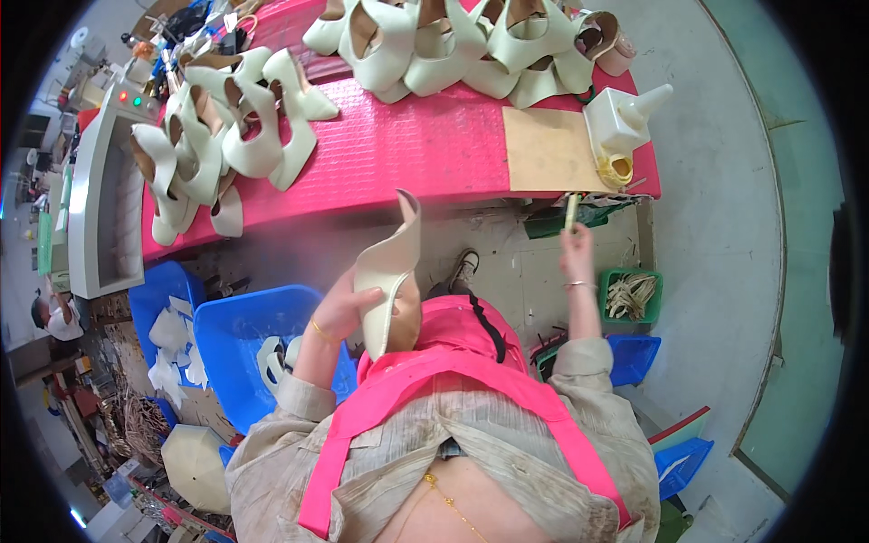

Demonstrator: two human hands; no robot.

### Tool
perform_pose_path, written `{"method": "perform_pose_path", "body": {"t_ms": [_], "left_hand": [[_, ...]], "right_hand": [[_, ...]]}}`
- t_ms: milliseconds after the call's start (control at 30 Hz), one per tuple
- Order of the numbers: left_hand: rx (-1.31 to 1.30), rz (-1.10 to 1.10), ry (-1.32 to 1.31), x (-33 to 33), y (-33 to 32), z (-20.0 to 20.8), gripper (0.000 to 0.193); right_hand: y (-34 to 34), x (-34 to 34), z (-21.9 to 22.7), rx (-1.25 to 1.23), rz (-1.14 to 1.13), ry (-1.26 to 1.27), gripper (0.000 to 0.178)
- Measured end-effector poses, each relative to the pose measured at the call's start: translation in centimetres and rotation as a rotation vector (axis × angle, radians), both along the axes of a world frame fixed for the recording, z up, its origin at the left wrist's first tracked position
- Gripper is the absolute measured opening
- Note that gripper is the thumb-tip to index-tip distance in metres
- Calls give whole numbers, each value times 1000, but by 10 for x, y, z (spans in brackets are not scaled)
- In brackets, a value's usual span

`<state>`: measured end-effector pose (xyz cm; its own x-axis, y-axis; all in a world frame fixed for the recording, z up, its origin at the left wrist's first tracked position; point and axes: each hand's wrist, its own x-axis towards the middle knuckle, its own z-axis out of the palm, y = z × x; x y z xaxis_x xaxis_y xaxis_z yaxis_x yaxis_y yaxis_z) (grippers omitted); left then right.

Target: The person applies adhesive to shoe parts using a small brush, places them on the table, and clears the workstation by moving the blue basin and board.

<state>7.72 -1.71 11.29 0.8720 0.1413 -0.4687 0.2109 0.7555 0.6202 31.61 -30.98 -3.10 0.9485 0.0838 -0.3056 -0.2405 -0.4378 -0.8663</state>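
Note:
My left hand (342, 308) grips a cream shoe upper (391, 271) that stands upright over my lap, its pointed end up near the red table's front edge. My right hand (576, 249) is raised to the right of it and pinches a thin yellowish brush (570, 213), tip upward, just below the table edge. A white glue bottle with a cone spout (625, 122) stands on the table's right end above a small yellow glue pot (615, 169). A brown cardboard pad (548, 149) lies beside them.
Several cream shoe uppers (226, 136) are piled on the red table (398, 154) at left and along the back (453, 45). Blue bins (240, 335) with white pieces stand at my left. A green basket (632, 297) and blue trays (634, 355) sit at my right. A grey machine (95, 199) stands far left.

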Motion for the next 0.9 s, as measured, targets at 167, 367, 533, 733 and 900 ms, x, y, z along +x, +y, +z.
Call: {"method": "perform_pose_path", "body": {"t_ms": [167, 367, 533, 733, 900], "left_hand": [[-86, -141, 259, 29, -5, -22, 33], [-33, -94, 352, 68, -31, -3, 27], [267, 141, 300, 130, -30, -17, 27], [-55, 305, 233, 227, -5, -119, 31], [31, 517, 548, 206, 26, -183, 32]], "right_hand": [[-73, 127, 37, -646, 47, -476, 19], [-66, 192, 30, -824, 139, -370, 14], [-67, 191, 56, -816, 266, -290, 15], [-72, 187, 58, -962, 227, -431, 19], [-89, 151, 42, -756, 302, -550, 20]]}}
